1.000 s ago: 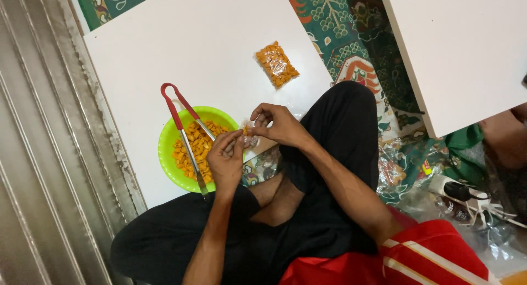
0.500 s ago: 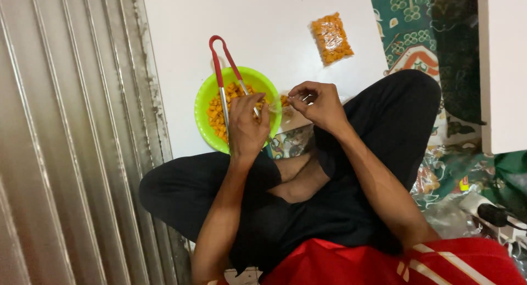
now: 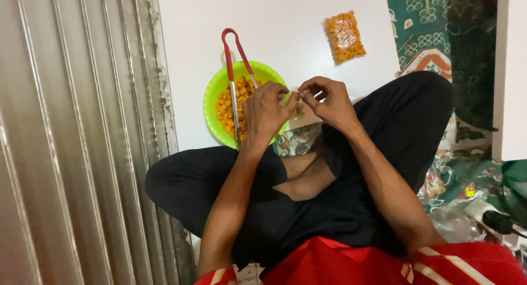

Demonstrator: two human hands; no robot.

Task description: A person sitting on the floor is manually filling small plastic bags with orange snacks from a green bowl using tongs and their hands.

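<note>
Green bowl (image 3: 211,101): stands at the near edge of the white surface (image 3: 274,16), part filled with orange snack pieces (image 3: 224,106).
Tongs (image 3: 230,52): red-handled with metal arms, laid across the bowl, the handle loop pointing to the far side, the tips near the left wrist; no hand touches them.
Small clear bag (image 3: 292,100): held between the two hands, just right of the bowl and above the near edge of the surface; mostly hidden by the fingers, so its contents cannot be told apart.
Left hand (image 3: 266,112): hovers over the bowl's right rim, back of the hand up, fingers closed in a pinch on the left side of the small clear bag.
Right hand (image 3: 329,101): faces the left hand, fingers curled, thumb and forefinger pinching the right side of the bag.
Filled packet (image 3: 345,37): clear, packed with orange pieces, lying on the far right of the surface, well apart from both hands.
Step in hand (judged): working the mouth of the small bag with both fingertip pinches, to open or close it; which cannot be told.
Next move (judged): calls for a steady two-sided hold close to the bowl, with the bag kept upright.
Surroundings: ribbed metal shutter (image 3: 71,137) at left; patterned mat (image 3: 422,27) at far right.
</note>
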